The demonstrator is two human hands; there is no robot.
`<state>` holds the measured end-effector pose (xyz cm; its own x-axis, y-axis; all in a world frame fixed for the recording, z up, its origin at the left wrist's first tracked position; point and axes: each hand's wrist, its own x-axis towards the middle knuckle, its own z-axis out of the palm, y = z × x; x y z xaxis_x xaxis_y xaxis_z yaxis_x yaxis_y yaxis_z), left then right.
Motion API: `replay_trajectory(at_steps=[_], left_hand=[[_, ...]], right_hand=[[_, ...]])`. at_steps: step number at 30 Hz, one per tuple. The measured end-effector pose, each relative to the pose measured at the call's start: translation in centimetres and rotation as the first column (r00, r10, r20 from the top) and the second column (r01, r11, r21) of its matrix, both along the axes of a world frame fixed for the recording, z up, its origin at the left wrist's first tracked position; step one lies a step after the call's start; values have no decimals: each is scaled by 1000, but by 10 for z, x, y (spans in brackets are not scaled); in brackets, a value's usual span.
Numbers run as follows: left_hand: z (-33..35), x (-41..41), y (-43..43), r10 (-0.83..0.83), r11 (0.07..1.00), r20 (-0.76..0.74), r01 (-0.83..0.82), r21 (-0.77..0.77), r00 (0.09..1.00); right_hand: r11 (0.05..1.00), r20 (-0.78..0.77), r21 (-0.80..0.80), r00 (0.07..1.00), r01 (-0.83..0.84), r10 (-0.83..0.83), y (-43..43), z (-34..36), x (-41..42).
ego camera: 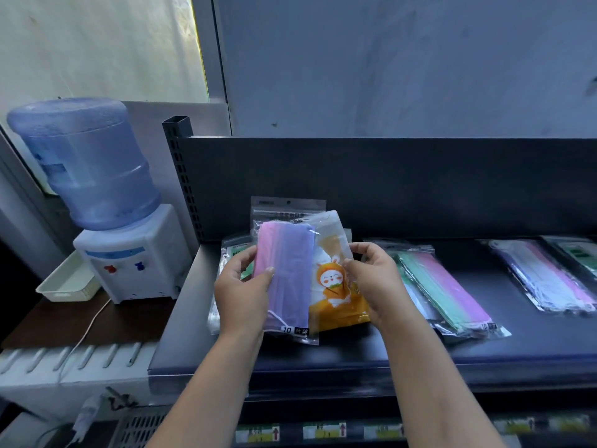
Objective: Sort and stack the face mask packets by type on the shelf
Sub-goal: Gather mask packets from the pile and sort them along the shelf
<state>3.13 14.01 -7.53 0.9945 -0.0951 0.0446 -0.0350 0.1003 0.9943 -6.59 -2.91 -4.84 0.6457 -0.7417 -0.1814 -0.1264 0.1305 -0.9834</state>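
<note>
My left hand (pixel 244 291) grips a clear packet of pink-to-purple masks (pixel 287 276), held upright above the dark shelf (pixel 355 354). My right hand (pixel 374 279) holds an orange packet with a cartoon rabbit (pixel 336 286), partly tucked behind the purple one. Under my left hand lies a green-labelled packet (pixel 233 250), mostly hidden. Right of my hands lies a stack of packets with green and pink masks (pixel 449 289). Farther right rests a packet of white and pink masks (pixel 546 279), and a green packet (pixel 581 253) at the frame edge.
A water dispenser with a blue bottle (pixel 93 169) stands left of the shelf, beside a white tray (pixel 68 282). The shelf's perforated upright post (pixel 181 169) and dark back panel (pixel 420 182) bound the area. Price labels (pixel 323 430) line the lower shelf edge.
</note>
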Motion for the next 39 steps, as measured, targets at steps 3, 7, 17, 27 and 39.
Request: replay_trajectory(at_steps=[3, 7, 17, 27, 39], left_hand=[[4, 1, -3, 30, 999, -25, -31, -38, 999], [12, -1, -9, 28, 996, -44, -32, -83, 999], [31, -15, -34, -81, 990, -187, 58, -129, 979], [47, -46, -92, -176, 982, -285, 149, -114, 942], [56, -140, -203, -163, 985, -338, 134, -108, 927]], right_hand=[[998, 23, 33, 998, 56, -56, -6, 3, -7], [987, 55, 93, 989, 129, -134, -15, 9, -16], [953, 55, 155, 961, 259, -270, -44, 14, -49], [959, 45, 89, 961, 268, -272, -88, 25, -94], [965, 38, 113, 970, 236, -242, -192, 43, -192]])
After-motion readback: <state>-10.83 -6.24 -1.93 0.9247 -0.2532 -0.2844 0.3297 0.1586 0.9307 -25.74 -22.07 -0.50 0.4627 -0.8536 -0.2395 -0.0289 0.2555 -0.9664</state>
